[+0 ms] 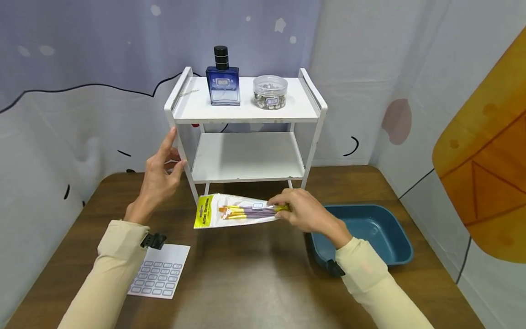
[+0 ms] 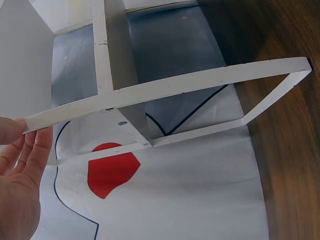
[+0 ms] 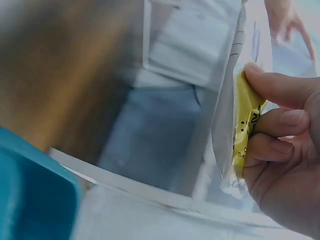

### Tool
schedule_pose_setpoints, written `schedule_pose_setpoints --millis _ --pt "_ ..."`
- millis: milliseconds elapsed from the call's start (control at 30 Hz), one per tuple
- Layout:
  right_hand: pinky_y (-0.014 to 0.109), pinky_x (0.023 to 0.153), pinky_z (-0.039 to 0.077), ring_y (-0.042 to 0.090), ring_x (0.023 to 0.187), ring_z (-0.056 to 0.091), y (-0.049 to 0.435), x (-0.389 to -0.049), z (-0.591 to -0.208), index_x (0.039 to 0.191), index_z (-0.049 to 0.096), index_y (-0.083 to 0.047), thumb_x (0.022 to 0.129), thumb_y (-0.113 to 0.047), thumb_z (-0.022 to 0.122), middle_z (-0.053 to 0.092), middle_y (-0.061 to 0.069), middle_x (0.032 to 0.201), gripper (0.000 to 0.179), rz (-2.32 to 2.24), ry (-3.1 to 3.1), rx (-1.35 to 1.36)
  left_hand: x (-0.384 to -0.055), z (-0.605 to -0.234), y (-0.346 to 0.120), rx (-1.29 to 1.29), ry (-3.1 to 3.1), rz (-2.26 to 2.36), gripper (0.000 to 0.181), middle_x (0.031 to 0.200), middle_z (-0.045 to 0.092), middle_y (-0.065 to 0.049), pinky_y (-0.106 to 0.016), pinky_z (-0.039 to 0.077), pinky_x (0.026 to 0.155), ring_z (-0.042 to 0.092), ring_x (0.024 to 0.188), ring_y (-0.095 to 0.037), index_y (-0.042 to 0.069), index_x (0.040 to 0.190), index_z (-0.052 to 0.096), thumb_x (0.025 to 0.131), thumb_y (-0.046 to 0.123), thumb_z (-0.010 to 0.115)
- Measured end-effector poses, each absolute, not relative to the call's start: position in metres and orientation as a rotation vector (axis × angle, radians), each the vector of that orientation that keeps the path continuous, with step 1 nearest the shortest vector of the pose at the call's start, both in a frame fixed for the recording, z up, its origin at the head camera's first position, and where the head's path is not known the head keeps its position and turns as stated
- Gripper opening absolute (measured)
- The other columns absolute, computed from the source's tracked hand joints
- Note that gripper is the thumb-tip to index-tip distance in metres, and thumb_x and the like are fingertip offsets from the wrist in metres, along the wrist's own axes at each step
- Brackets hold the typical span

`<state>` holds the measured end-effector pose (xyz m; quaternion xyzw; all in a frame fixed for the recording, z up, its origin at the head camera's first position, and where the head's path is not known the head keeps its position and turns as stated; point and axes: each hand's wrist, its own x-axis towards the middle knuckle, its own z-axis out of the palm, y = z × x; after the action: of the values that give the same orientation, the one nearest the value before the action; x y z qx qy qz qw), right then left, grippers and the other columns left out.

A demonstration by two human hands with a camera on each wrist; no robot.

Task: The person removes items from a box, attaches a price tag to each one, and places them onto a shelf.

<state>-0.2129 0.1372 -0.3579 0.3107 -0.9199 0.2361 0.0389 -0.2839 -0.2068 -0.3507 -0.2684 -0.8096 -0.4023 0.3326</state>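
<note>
My right hand (image 1: 306, 212) pinches one end of a clear pack of paintbrushes (image 1: 242, 213), held level in front of the white two-tier shelf (image 1: 246, 155). The pack has a yellow header at its left end and a small label stuck on it. In the right wrist view, thumb and fingers close on the pack's yellow end (image 3: 243, 115). My left hand (image 1: 158, 176) is at the shelf's left front leg; the left wrist view shows the thumb and fingers on opposite sides of that white leg (image 2: 165, 87).
A blue perfume bottle (image 1: 223, 84) and a clear lidded jar (image 1: 270, 92) stand on the top shelf, each with a label. At right sits a blue-green basin (image 1: 380, 233). A sheet of labels (image 1: 158, 274) lies on the wooden table (image 1: 238, 278) beneath my left forearm.
</note>
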Motion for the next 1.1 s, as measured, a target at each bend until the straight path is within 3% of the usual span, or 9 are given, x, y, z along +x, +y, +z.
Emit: schedule_pose_setpoints --millis 200,433,667,1100 --pt "0.03 0.067 0.042 0.018 0.075 0.052 0.137 -0.232 -0.332 0.117 0.074 -0.009 0.087 -0.007 0.076 0.065 0.004 0.086 0.03 0.737 -2.794 0.872 -0.284 -0.35 -0.208 -0.697 -2.117 -1.036 0.083 0.089 0.06 -0.024 -0.004 0.045 0.081 0.066 0.085 -0.034 0.012 0.157 0.029 0.086 -0.019 0.061" --pt "0.038 0.078 0.052 0.024 0.089 0.063 0.125 -0.258 -0.317 0.118 0.074 -0.01 0.09 -0.008 0.073 0.073 0.011 0.104 0.028 0.706 -2.818 0.802 -0.286 -0.35 -0.207 -0.723 -2.087 -1.056 0.083 0.089 0.059 -0.026 -0.005 0.048 0.08 0.066 0.084 -0.033 0.009 0.156 0.03 0.085 -0.021 0.061" --pt "0.039 0.078 0.053 0.024 0.09 0.065 0.116 -0.286 -0.315 0.119 0.073 -0.01 0.091 -0.009 0.071 0.072 0.012 0.102 0.029 0.662 -2.831 0.766 -0.286 -0.35 -0.206 -0.697 -2.105 -1.044 0.083 0.088 0.062 -0.024 -0.022 0.058 0.08 0.065 0.082 -0.031 0.012 0.157 0.031 0.086 -0.019 0.062" --pt "0.041 0.093 0.053 0.027 0.104 0.065 0.107 -0.32 -0.318 0.124 0.07 -0.01 0.093 -0.009 0.068 0.071 0.013 0.112 0.031 0.678 -2.879 0.725 -0.286 -0.353 -0.207 -0.697 -2.067 -1.065 0.083 0.084 0.062 -0.025 -0.001 0.044 0.077 0.063 0.078 -0.033 0.011 0.156 0.033 0.084 -0.022 0.061"
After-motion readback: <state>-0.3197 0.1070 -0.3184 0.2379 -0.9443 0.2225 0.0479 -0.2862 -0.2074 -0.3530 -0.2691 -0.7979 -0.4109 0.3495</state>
